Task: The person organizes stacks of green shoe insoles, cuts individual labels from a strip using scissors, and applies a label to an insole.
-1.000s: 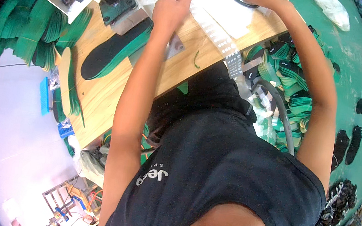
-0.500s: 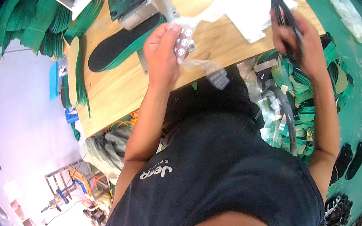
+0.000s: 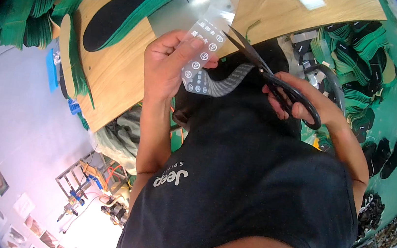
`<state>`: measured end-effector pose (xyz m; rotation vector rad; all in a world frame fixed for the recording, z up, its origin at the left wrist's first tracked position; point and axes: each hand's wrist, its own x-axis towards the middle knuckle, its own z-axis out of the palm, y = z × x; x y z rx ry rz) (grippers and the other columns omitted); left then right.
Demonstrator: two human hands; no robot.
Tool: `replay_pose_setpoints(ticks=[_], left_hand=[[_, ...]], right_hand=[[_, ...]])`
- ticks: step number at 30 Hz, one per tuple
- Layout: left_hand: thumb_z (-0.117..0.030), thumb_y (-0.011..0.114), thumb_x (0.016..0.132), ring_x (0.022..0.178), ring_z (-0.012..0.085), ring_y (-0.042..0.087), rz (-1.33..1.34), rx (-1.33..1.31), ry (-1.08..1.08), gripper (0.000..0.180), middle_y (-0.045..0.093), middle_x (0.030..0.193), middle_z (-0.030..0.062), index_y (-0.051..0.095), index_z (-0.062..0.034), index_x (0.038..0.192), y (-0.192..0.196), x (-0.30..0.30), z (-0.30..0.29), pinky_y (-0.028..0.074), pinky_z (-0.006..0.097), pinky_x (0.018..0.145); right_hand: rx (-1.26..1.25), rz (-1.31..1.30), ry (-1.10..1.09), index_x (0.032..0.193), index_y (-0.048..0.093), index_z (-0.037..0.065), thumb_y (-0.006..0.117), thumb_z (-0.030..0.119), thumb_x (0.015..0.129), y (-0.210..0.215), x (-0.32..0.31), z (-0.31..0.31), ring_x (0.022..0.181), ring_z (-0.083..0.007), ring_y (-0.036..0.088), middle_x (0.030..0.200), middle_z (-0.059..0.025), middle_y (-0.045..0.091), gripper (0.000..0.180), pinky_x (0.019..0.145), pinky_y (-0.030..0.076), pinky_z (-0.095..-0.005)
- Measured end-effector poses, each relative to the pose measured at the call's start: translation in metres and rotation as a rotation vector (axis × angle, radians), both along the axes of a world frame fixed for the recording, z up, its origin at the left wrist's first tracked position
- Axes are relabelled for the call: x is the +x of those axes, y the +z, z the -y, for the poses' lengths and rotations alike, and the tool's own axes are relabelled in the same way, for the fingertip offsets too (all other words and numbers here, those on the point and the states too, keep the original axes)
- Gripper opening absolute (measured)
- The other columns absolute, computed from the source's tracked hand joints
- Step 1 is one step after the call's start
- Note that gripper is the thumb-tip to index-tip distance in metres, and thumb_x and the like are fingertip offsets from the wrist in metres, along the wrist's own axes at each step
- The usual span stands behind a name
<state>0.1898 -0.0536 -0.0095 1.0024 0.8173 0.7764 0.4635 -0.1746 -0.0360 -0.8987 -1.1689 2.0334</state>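
A clear film strip (image 3: pixel 195 76), printed with rows of white marks, is pinched in the left hand (image 3: pixel 162 65); its blank end rises, its lower length curls rightward. Black-handled scissors (image 3: pixel 263 70), gripped in the right hand (image 3: pixel 314 99), slant up-left, blades slightly parted, tips near the strip's edge.

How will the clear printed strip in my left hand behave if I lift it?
The clear printed strip probably flops, since its lower part curves loosely. It's likely light, looking thin and transparent. Its shiny surface may feel slippery.
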Motion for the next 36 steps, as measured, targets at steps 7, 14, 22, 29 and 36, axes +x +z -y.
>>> replay_pose_setpoints(ticks=[7, 14, 22, 29, 36], left_hand=[[-0.008, 0.053, 0.092, 0.069, 0.0266, 0.068, 0.168, 0.02, -0.077, 0.018, 0.067, 0.082, 0.0218, 0.055, 0.0061, 0.103, -0.006, -0.008, -0.008, 0.057, 0.035, 0.064], [-0.013, 0.059, 0.093, 0.054, 0.0208, 0.064, -0.015, -0.029, 0.064, 0.02, 0.066, 0.071, 0.0149, 0.063, 0.0063, 0.094, 0.001, 0.003, -0.005, 0.053, 0.029, 0.049], [-0.009, 0.06, 0.091, 0.048, 0.0135, 0.059, -0.239, -0.008, 0.115, 0.015, 0.065, 0.067, 0.0094, 0.066, 0.0044, 0.094, 0.012, 0.017, 0.003, 0.046, 0.024, 0.042], [-0.006, 0.065, 0.087, 0.044, 0.0071, 0.051, -0.3, 0.09, 0.106, 0.01, 0.062, 0.063, 0.0052, 0.068, 0.0034, 0.089, 0.011, 0.018, 0.004, 0.037, 0.02, 0.039], [-0.005, 0.065, 0.085, 0.048, 0.0064, 0.053, -0.192, 0.074, 0.15, 0.007, 0.063, 0.065, 0.0037, 0.067, 0.002, 0.086, 0.005, 0.014, 0.005, 0.039, 0.02, 0.043]], right_hand=[[-0.023, -0.04, -0.004, 0.119, 0.051, 0.001, 0.066, 0.064, 0.079, -0.012, -0.001, 0.007, 0.073, -0.0104, 0.056, 0.091, -0.0046, 0.059, 0.076, 0.066, 0.046, -0.0234], [-0.02, -0.138, 0.036, 0.125, 0.046, 0.001, 0.076, 0.052, 0.077, -0.028, -0.013, 0.001, 0.076, -0.0108, 0.052, 0.104, -0.0085, 0.059, 0.076, 0.067, 0.045, -0.024], [-0.021, -0.154, -0.038, 0.127, 0.046, 0.001, 0.081, 0.048, 0.074, -0.023, -0.016, -0.009, 0.08, -0.0092, 0.052, 0.097, -0.0035, 0.057, 0.079, 0.07, 0.044, -0.0227], [-0.064, -0.123, -0.101, 0.125, 0.05, 0.001, 0.084, 0.045, 0.071, -0.013, -0.023, -0.013, 0.081, -0.0082, 0.054, 0.09, -0.0006, 0.057, 0.078, 0.068, 0.044, -0.0207], [-0.076, -0.082, -0.087, 0.126, 0.051, 0.0, 0.086, 0.049, 0.064, -0.015, -0.026, -0.013, 0.078, -0.0073, 0.053, 0.09, -0.0012, 0.059, 0.086, 0.067, 0.043, -0.0195]])
